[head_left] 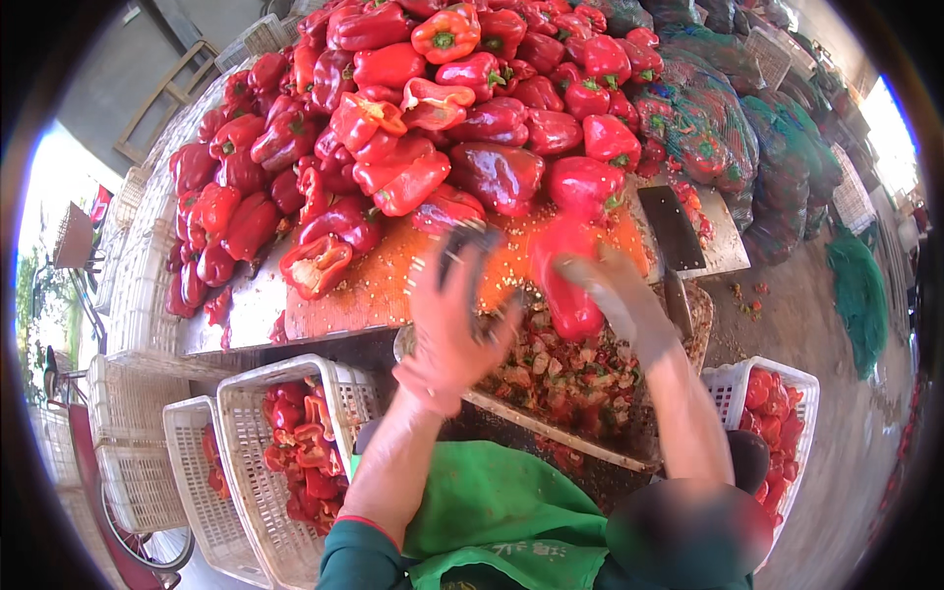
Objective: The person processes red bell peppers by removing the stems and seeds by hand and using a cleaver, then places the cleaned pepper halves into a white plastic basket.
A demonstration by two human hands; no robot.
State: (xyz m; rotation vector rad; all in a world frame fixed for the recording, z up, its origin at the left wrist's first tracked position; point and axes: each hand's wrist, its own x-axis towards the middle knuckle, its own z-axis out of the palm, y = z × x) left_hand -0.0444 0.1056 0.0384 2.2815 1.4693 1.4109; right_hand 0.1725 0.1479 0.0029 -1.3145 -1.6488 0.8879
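My right hand (615, 295), in what looks like a greyish glove, grips a large red bell pepper (565, 280) above the front of the orange cutting board (364, 285). The pepper is smeared by motion. Left of it, my left hand (452, 324) hovers over the board's front edge with fingers spread and curved. Its fingertips look dark and blurred; whether that is glove or dirt I cannot make out. Beyond both hands rises a big heap of red bell peppers (492, 118). A halved pepper (317, 265) lies on the board, and pale seeds are scattered about.
A cleaver (673, 228) lies right of the board, handle toward me. Below my hands sits a bin (551, 423) of pepper scraps. White crates (251, 418) of cut peppers stand left, another crate (806, 403) right. Net sacks (708, 138) of peppers fill the right back.
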